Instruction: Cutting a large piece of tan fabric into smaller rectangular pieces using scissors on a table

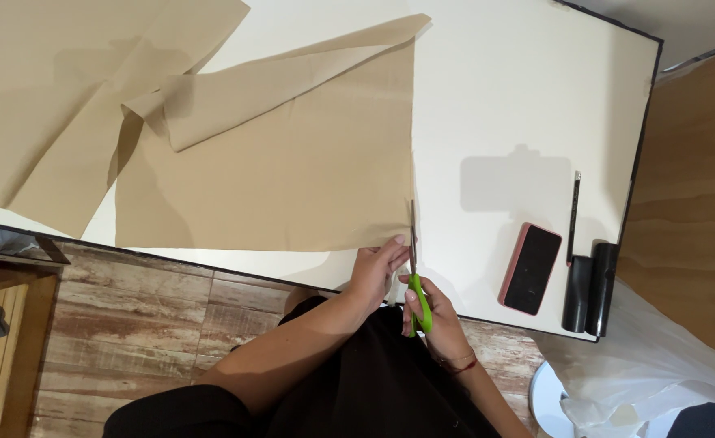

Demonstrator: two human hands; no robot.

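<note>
At the lower middle of the frame the right hand (430,312) has its fingers (413,302) clenched through the green handles of a pair of scissors (415,268), whose blades point up the frame along the right edge of the tan fabric (292,178). The left hand (374,268) lies just beside the blades on their left, its fingers (391,247) pressed flat on the bottom right corner of the cloth rather than gripping anything, holding that corner down on the white tabletop (528,89). The fabric spreads from the centre to the upper left of the frame, with a flap folded back over itself near the top and a second layer trailing off the upper left corner. To the right, well apart from the cloth, lie a phone in a pink case (530,268), a pencil (574,212) and two black cylinders (591,285) near the table's lower right edge. The plainest risk, as I judge it, is to the left fingertips: they sit very close to the blades, so a closing stroke that drifts left could nick them. The cut itself could wander, since only the near corner is pinned and the long edge ahead lies loose; if the cloth shifts or puckers, the line would go crooked. The folded flap higher up could also slip into the blades' path and be cut through by mistake.
</note>
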